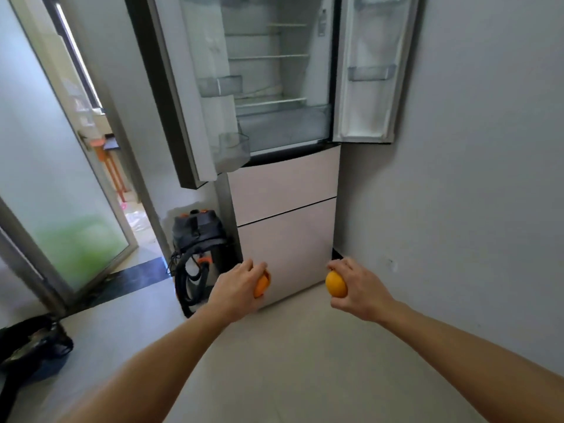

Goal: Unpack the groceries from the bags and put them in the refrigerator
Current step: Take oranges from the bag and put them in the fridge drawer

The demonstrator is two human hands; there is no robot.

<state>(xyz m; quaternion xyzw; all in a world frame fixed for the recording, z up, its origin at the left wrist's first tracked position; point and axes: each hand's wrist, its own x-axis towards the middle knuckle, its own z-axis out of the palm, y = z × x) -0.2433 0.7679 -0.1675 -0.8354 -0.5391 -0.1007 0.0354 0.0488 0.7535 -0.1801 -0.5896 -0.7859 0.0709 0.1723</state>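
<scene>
Head view: the left hand (235, 288) grips an orange (262, 285), the right hand (360, 288) a second orange (335, 284). The open refrigerator (283, 190) has its shelves (268, 56) straight ahead, above both hands.

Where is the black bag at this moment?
In the head view, the black bag lies on the floor at the lower left edge, left of the vacuum cleaner that stands beside the refrigerator.

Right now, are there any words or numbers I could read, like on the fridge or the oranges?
No text here can be read.
Pale label strip inside the refrigerator: too small and blurred to read.
Left-hand orange and right-hand orange: no sticker or print shows.
</scene>
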